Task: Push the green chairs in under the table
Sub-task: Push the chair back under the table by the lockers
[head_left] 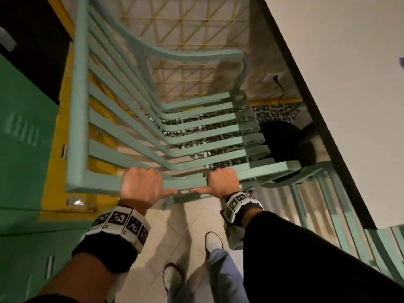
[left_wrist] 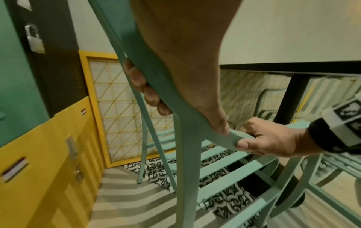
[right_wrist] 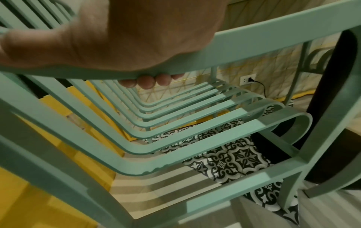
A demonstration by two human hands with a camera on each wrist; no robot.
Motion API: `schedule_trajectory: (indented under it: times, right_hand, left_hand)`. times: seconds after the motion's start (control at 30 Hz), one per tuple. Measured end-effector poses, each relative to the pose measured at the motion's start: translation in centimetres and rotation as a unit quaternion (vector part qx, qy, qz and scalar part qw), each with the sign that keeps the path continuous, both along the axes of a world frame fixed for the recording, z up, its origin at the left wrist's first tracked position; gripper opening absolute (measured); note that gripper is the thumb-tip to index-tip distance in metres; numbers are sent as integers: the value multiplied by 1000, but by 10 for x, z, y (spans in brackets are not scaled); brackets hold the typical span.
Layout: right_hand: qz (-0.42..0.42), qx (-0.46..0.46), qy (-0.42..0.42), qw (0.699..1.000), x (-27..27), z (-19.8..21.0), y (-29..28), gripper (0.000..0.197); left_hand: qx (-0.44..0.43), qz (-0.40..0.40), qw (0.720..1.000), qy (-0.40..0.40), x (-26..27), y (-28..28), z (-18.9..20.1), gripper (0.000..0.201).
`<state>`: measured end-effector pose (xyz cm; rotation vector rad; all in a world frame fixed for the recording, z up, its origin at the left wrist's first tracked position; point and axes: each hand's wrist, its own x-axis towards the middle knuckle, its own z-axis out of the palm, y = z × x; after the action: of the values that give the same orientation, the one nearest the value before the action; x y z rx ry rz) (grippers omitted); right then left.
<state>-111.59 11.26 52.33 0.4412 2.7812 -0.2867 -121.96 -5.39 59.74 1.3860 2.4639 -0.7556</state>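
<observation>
A mint-green slatted chair (head_left: 196, 136) stands below me, its seat front pointing right toward the white table (head_left: 328, 62) with a dark edge. My left hand (head_left: 142, 184) grips the backrest's top rail, fingers curled over it. My right hand (head_left: 220, 182) grips the same rail just to the right. In the left wrist view the left hand's fingers (left_wrist: 150, 95) wrap the rail (left_wrist: 156, 77) and the right hand (left_wrist: 269, 138) holds its end. The right hand's fingertips (right_wrist: 146, 81) curl under the rail (right_wrist: 273, 38). The seat front lies near the table's black pedestal base (head_left: 284, 145).
A second green chair (head_left: 341, 204) stands at the right beside the table edge. Yellow and green cabinets (head_left: 28, 127) line the left, close to the chair. A yellow-framed lattice panel (head_left: 185, 25) and a wall socket with a black plug (head_left: 274, 78) lie ahead. My feet (head_left: 172, 276) stand on pale tiles.
</observation>
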Motion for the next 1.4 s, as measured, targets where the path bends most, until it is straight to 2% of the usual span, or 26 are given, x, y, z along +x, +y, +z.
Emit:
schedule_trajectory:
  times: [0.13,0.27,0.43,0.63,0.77,0.9,1.0,1.07,1.13,1.2,1.27,1.33,1.4]
  right_hand:
    - [-1,32,1,999,-11,-6,38,75]
    - [-12,63,-6,998,-21,-9,72,78]
    - [-24,56,3,998,-38,-11,103,75]
    - [-27,51,20,998,-51,-11,131,73]
    - [30,20,55,998,-70,-11,133,68]
    - [29,50,107,993,-69,-26,136,74]
    - [20,57,118,991,-69,-35,135,85]
    - [15,43,121,992,-69,-37,134,84]
    - [-1,42,129,991,-69,-36,135,81]
    - [-7,43,144,989,-67,-34,133,80]
    - [-8,53,150,987,-65,-33,131,80]
    - [-2,50,148,988,-64,-32,130,79]
    - [21,36,129,991,-62,-30,131,78]
  left_hand:
    - [11,1,1000,29,-11,42,-3,58]
    - [-6,0,1000,19,-21,81,-6,59]
    - [3,1,999,34,-40,112,2,64]
    - [-12,-16,1000,11,-57,146,8,67]
    - [-31,-22,999,9,-70,154,10,68]
    - [-46,-6,999,-7,-72,161,5,65]
    - [35,-35,998,-33,-72,154,3,62]
    - [78,-75,994,-15,-75,148,0,64]
    - [132,-78,988,-24,-78,149,-10,64]
    - [127,-74,988,-43,-72,150,-7,63]
    - [78,-55,993,-75,-69,147,-2,62]
    - [71,-40,994,-74,-70,143,-8,63]
    - [99,-61,993,-19,-65,143,-5,60]
